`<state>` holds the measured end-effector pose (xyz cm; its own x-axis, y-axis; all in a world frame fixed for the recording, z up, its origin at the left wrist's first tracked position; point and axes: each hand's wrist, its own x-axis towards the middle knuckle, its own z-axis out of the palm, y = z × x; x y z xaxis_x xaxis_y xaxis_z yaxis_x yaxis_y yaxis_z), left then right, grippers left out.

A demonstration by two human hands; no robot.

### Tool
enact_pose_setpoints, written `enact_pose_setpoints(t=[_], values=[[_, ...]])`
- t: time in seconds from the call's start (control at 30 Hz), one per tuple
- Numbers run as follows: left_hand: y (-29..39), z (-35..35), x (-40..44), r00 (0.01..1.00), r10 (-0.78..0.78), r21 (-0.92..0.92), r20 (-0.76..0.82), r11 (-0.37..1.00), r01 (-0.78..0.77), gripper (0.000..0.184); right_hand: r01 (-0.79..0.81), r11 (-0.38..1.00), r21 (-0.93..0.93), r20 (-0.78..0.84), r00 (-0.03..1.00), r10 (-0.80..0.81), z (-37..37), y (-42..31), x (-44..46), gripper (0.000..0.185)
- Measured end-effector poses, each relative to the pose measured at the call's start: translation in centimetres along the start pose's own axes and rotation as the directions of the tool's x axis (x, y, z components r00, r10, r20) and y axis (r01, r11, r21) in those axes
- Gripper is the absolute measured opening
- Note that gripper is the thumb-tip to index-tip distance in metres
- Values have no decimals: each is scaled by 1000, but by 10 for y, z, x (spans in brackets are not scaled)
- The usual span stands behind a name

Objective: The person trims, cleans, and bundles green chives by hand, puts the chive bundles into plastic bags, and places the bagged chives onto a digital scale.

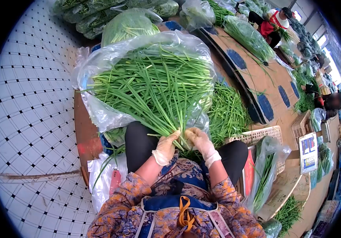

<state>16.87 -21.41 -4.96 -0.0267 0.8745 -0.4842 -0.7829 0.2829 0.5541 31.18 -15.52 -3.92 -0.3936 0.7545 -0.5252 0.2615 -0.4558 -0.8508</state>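
Where the loose bunch of long, narrow green leaves with pale stem ends (163, 113) lies: out in front of you, its stem ends between your dark-clothed knees (234, 155).
Leaf feel: likely light, limp toward the tips and firmer low down; the smooth blades may slip past one another, and a hard squeeze would probably bruise them.
Hold point: the gathered stem ends look best, since the tips splay freely.
Stem-to-tip line: stem ends point back at you; the long axis runs away from you, leaning left, with the tips fanned.
Left hand (165, 146): thinly gloved, closed around the lower stems.
Right hand (199, 141): gloved alike, fingers curled at the stem ends; whether they pinch any, you cannot tell.
Clear plastic bag (111, 59): spread open beyond your hands, under a broad heap of green stalks (117, 81) lying mostly crosswise.
Right side: loose greens (230, 115), then a cream slatted plastic basket (271, 134).
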Motion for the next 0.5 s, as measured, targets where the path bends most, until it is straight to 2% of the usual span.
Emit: enact_pose_setpoints(t=[0.03,0.07,0.1,0.13,0.17,0.2,0.23,0.27,0.33,0.4,0.47,0.5], values=[[-7,-7,6,999,28,95,-30,995,-25,19,0,1000,5,-2,1000,0,1,0,2,32],[-17,-16,12,997,60,190,-56,981,-48,19,102,974,-200,-71,990,-118,4,1,5,27],[-20,-18,13,986,160,297,51,940,-168,18,180,897,-403,-114,963,-244,6,2,7,22],[-23,-20,14,953,257,378,157,876,-299,18,179,899,-400,-116,963,-244,8,6,9,22],[-27,-20,18,988,138,117,69,982,-146,18,202,958,-204,-129,964,-231,10,10,11,19],[-23,-12,17,1000,-1,-165,17,986,3,18,220,976,0,-135,967,-218,12,9,11,16],[-18,-7,14,998,-39,-195,41,980,46,19,217,972,94,-142,969,-203,12,8,7,13],[-14,-2,10,999,-31,-198,31,979,37,19,216,972,93,-129,971,-203,13,7,3,13],[-8,11,3,999,-25,78,-39,997,28,20,182,980,84,-133,976,-170,13,7,-1,10],[-13,7,12,999,-36,13,-30,999,36,21,212,968,134,-170,967,-188,12,12,-1,10],[-14,7,19,1000,-10,-47,-16,999,9,23,359,903,235,-285,914,-289,5,20,1,10],[-12,8,21,1000,21,-39,17,999,-21,24,342,936,83,-367,884,-291,-1,-3,-15,10]])
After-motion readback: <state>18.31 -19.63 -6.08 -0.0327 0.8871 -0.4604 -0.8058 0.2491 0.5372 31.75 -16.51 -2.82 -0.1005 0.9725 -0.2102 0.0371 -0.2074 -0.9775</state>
